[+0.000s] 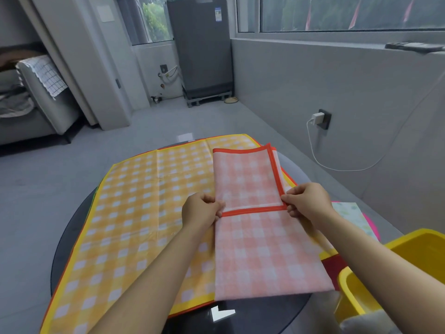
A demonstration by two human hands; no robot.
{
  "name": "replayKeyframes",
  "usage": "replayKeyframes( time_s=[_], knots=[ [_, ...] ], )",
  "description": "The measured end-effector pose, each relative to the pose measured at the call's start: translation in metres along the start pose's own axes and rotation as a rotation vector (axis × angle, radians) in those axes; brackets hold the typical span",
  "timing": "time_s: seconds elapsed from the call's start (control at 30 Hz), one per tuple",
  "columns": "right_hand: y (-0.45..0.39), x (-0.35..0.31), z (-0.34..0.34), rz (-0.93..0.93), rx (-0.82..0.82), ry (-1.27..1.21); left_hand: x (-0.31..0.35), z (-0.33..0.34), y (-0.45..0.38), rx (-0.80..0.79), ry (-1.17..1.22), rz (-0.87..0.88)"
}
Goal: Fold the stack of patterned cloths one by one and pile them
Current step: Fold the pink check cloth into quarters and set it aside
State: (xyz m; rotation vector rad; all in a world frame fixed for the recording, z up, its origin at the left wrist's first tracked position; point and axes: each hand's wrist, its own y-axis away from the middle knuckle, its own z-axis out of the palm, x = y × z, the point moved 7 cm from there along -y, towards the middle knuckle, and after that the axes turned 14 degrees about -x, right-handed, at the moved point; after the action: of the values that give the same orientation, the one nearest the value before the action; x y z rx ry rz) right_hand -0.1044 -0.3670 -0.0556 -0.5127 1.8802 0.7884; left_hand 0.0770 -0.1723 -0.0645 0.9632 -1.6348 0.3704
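Note:
A pink checked cloth with an orange-red border (262, 251) lies folded into a long strip on the right of the stack. Its far half is doubled back toward me, so the bordered edge runs across the strip's middle. My left hand (201, 209) pinches that edge at its left end. My right hand (307, 201) pinches it at the right corner. Under the strip a yellow checked cloth (134, 213) lies spread flat on top of the stack, with green and red edges of other cloths peeking out at the left.
The cloths lie on a round dark glass table (243, 317). Two yellow plastic tubs (390, 268) stand at the right edge. A pale patterned cloth on something pink (354, 214) lies behind my right wrist. A charger and white cable (317, 118) hang on the wall.

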Motion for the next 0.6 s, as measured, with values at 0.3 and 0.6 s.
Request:
replayKeyframes(
  time_s=[0.3, 0.6],
  knots=[
    [0.002, -0.001, -0.001, -0.096, -0.092, -0.215, 0.003, -0.001, 0.009, -0.043, 0.172, 0.036],
    [0.006, -0.001, -0.005, -0.122, -0.267, -0.315, 0.003, -0.002, 0.015, -0.149, 0.416, 0.016]
  ],
)
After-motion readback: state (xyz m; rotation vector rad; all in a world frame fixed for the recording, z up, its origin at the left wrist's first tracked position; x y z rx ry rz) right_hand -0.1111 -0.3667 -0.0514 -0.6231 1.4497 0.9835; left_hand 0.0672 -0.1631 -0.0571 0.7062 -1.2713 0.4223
